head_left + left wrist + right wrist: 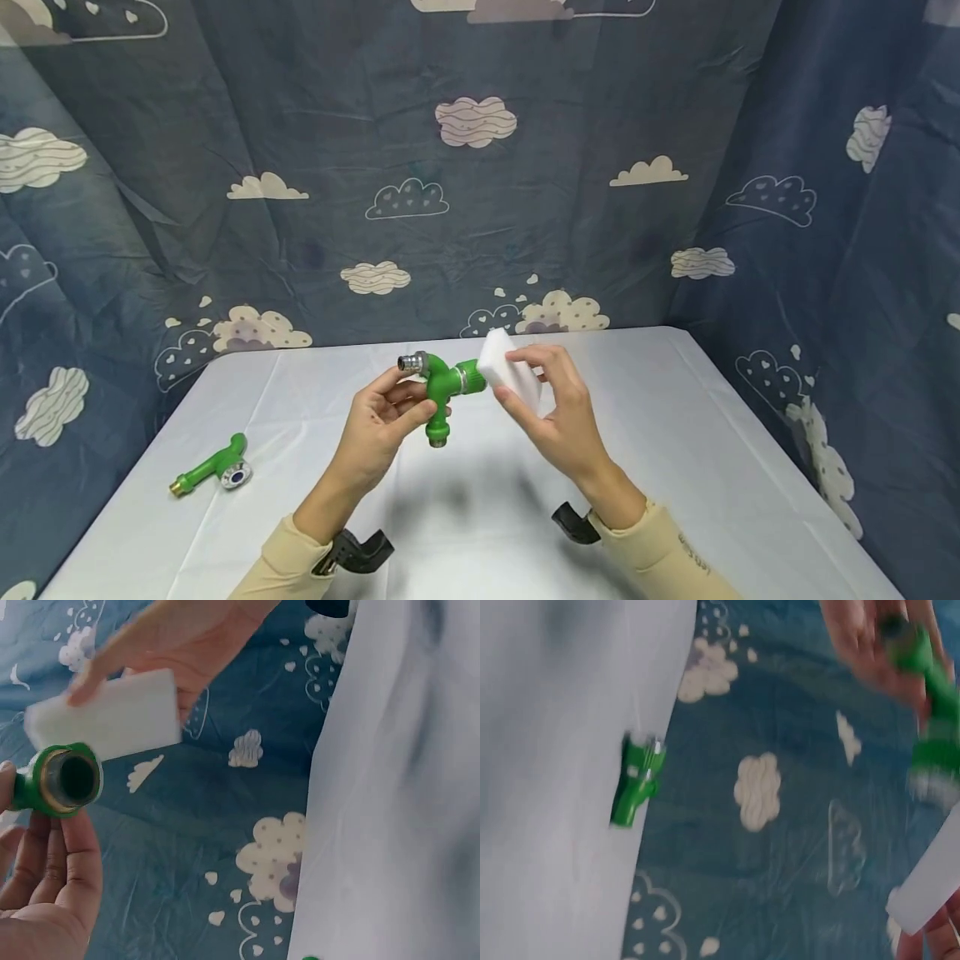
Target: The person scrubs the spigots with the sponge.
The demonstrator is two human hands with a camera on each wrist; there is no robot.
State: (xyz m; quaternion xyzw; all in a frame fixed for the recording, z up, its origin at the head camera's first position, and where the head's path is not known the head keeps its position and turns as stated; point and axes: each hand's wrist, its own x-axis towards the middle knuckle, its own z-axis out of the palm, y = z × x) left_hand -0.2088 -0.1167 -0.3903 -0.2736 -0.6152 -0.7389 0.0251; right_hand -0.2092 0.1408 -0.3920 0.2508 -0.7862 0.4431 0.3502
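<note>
My left hand grips a green plastic tap with metal threaded ends, held above the white table. The left wrist view looks into the tap's open end, with my fingers curled under it. My right hand pinches a white sponge block and holds it against the tap's right end. The sponge sits just above the tap in the left wrist view. In the blurred right wrist view the sponge shows at the lower right and the tap above it.
A second green tap with a brass tip lies on the table at the left, also seen as a green tap in the right wrist view. Blue cloud-print cloth hangs behind and on both sides of the table.
</note>
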